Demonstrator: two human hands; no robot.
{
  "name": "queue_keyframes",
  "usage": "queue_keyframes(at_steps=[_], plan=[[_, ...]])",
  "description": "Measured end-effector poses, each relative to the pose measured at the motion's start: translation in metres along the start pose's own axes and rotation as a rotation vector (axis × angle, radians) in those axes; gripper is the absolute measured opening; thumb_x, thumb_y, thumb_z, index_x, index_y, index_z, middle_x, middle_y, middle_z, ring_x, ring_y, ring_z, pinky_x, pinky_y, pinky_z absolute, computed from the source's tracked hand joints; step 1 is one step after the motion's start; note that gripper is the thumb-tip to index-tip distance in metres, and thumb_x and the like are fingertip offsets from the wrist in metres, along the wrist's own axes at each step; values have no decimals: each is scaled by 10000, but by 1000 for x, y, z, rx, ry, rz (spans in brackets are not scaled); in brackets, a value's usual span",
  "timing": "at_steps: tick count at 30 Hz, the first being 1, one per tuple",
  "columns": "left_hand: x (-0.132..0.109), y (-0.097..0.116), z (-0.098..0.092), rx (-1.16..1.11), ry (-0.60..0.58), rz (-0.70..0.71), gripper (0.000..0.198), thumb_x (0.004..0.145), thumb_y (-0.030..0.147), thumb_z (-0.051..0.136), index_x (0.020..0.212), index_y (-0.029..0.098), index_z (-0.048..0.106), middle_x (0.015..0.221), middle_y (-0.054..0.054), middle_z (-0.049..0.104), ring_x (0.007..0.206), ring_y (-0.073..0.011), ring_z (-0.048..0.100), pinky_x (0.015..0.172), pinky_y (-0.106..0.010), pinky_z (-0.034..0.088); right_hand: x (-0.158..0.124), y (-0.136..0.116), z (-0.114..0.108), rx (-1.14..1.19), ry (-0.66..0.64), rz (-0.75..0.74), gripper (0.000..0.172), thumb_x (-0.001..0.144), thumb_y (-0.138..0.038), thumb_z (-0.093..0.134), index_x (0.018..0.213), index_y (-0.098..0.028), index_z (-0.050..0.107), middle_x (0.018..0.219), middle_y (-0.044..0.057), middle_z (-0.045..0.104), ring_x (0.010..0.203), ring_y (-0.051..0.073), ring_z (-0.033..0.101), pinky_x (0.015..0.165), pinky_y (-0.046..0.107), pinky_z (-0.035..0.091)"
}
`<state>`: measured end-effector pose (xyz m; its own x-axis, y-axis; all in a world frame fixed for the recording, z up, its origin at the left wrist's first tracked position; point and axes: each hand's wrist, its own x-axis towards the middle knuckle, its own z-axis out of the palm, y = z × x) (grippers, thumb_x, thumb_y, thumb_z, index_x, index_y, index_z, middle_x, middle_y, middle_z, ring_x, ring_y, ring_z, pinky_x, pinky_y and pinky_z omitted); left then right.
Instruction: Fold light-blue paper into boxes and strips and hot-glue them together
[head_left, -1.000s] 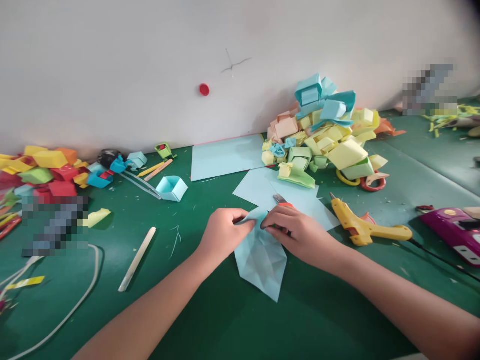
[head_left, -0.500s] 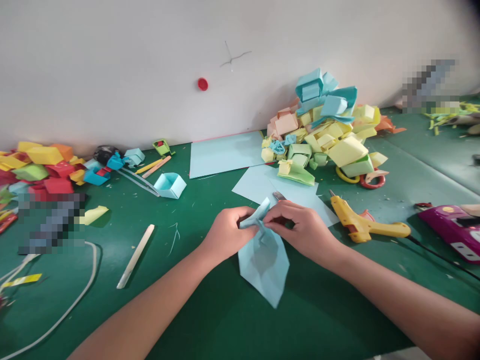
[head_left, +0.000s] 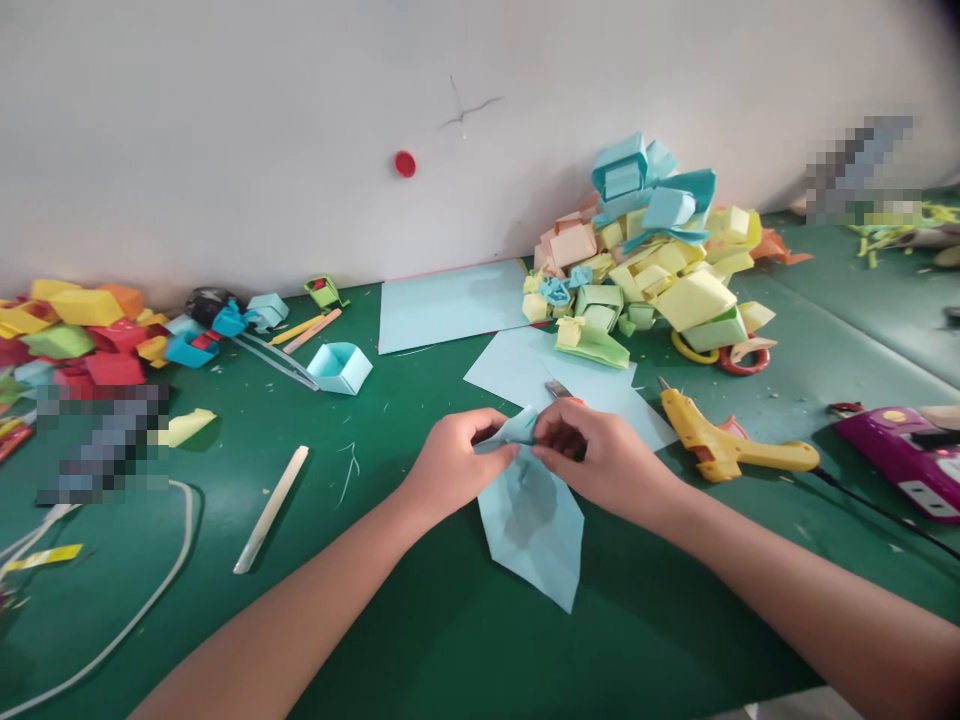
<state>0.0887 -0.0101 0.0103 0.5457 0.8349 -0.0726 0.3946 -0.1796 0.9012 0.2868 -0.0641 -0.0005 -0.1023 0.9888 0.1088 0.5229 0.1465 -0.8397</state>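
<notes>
A light blue folded paper [head_left: 534, 525] lies on the green table [head_left: 420, 620] in front of me, its point toward me. My left hand [head_left: 454, 462] pinches its upper left corner with fingers closed. My right hand [head_left: 600, 455] pinches the upper edge right beside it, fingers also closed on the paper. Flat light blue sheets [head_left: 517, 365] lie just beyond my hands. A small knife or cutter tip [head_left: 556, 389] pokes out behind my right hand.
A yellow glue gun [head_left: 731, 445] lies right of my hands, a purple device [head_left: 904, 465] further right. A pile of folded paper boxes [head_left: 645, 270] sits against the wall. A blue paper box [head_left: 340, 367], a wooden stick [head_left: 271, 508], a white cable [head_left: 142, 610] and colourful boxes [head_left: 82, 335] lie left.
The paper's top was lifted and pinched between both hands, then pressed lower again. My hands stayed close together and the paper's point shifted slightly right.
</notes>
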Motion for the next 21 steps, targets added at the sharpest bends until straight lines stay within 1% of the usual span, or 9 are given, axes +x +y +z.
queue_keyframes(at_steps=[3,5,8,10,13,15,17,19,21], plan=[[-2,1,2,24,-31,12,88,835,281,671,825,193,666,748,35,603,715,-146,524,642,-261,386,2,1,1,24,23,23,93,842,-222,639,869,-244,552,795,-10,635,673,157,619,635,317,522],[-3,2,4,85,-8,17,126,854,302,660,795,191,651,709,39,567,675,-138,494,607,-260,359,3,3,2,38,50,24,147,833,-233,648,925,-251,534,803,-13,636,686,164,630,650,326,530],[-4,4,6,118,34,35,127,893,281,607,843,194,685,744,24,624,711,-156,551,628,-267,396,2,4,2,49,58,24,263,833,-249,659,1061,-257,530,812,-14,642,696,171,640,655,330,544],[-5,5,7,100,41,52,133,904,249,583,895,205,708,814,14,684,778,-172,611,678,-272,446,1,2,0,28,27,21,265,837,-255,663,1078,-248,554,822,-3,659,693,172,644,644,325,546],[-6,6,8,118,85,87,147,894,182,570,923,222,708,875,14,713,833,-174,649,742,-274,490,0,-2,-3,-15,-73,22,141,833,-237,665,944,-232,578,784,7,685,668,172,651,618,314,534],[-7,6,9,161,132,122,151,873,147,580,928,227,695,895,12,707,847,-172,650,764,-276,502,-1,-4,-4,-30,-117,33,103,830,-219,656,841,-231,554,738,5,687,651,171,653,601,303,524],[-8,5,11,185,148,152,156,856,132,595,939,230,683,914,9,705,862,-172,653,775,-279,511,-1,-5,-4,-63,-107,48,155,837,-217,641,748,-232,515,697,1,674,625,164,636,571,291,498],[-8,4,12,181,123,159,173,845,126,610,960,234,680,925,9,712,862,-174,663,772,-282,520,-1,-4,-3,-118,-76,58,237,847,-229,629,675,-234,466,641,-7,639,581,153,591,535,280,451],[-8,4,13,178,101,154,191,839,119,623,978,237,681,921,10,720,848,-176,671,768,-285,527,0,-3,-2,-168,-48,63,275,846,-240,631,646,-234,442,603,-19,599,549,141,538,512,273,407]])
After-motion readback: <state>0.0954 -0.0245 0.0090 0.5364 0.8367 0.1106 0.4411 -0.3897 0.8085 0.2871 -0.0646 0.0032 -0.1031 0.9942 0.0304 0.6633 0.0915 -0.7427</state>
